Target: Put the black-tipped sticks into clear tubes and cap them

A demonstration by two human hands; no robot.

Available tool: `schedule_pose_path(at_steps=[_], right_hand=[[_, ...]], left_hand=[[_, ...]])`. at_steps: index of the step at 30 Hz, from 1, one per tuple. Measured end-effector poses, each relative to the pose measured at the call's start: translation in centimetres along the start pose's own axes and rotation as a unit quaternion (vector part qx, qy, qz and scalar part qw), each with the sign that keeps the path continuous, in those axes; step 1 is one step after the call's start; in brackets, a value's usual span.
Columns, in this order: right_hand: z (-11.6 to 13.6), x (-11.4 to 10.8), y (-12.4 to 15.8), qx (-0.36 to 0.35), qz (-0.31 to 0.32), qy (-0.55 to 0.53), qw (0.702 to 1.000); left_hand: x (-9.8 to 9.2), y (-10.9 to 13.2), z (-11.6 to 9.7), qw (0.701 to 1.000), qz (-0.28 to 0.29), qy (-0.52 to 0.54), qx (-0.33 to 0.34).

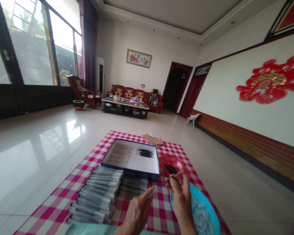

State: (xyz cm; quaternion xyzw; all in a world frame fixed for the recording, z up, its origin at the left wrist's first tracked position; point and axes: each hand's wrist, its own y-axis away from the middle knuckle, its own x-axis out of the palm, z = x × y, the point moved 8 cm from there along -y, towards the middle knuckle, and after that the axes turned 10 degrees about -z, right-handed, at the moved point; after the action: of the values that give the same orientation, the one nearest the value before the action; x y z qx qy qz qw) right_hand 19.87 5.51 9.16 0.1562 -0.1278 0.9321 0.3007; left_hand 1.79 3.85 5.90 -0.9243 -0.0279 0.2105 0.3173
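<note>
My left hand [138,209] is closed, pinching a small clear plastic piece [153,192] between thumb and forefinger. My right hand [180,194] grips a thin pen refill [164,184], dark at its lower end and slanting down toward the left fingertips. The refill and the clear piece are close but apart. Beneath the right hand stands a blue basin [212,212] with many whitish translucent pieces in it. Just beyond is a red scalloped bowl [168,160] holding small black parts. A large pile of clear-barrelled pens [95,192] lies left of my left hand.
A shallow blue-rimmed box [144,166] holds rows of thin refills. More pens [133,186] lie in front of it. Cardboard pieces [154,140] rest at the far edge of the checkered tablecloth [71,182]. A coffee table [124,103] and sofa stand across the room.
</note>
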Motion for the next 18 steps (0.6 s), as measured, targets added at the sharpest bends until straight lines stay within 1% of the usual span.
schedule_pose_path(at_steps=[4, 8, 12, 15, 18], right_hand=[[0.1, -0.3, 0.1, -0.016, -0.004, 0.001, 1.000], [-0.1, -0.4, 0.6, -0.014, 0.004, 0.010, 1.000], [-0.7, -0.4, 1.8, -0.021, 0.012, 0.035, 0.999], [-1.9, -0.7, 2.8, -0.030, -0.003, 0.063, 0.998], [-3.9, -1.2, 3.7, -0.037, -0.032, 0.109, 0.993]], left_hand=[[0.1, 0.1, -0.4, 1.000, 0.005, 0.002, 0.002], [0.2, 0.2, -0.6, 1.000, 0.018, -0.007, 0.001], [0.4, 0.4, -0.5, 0.999, 0.025, -0.027, 0.036], [0.5, 0.7, -0.2, 0.994, 0.035, -0.093, 0.052], [0.4, 0.7, 0.4, 0.981, 0.015, -0.183, 0.061]])
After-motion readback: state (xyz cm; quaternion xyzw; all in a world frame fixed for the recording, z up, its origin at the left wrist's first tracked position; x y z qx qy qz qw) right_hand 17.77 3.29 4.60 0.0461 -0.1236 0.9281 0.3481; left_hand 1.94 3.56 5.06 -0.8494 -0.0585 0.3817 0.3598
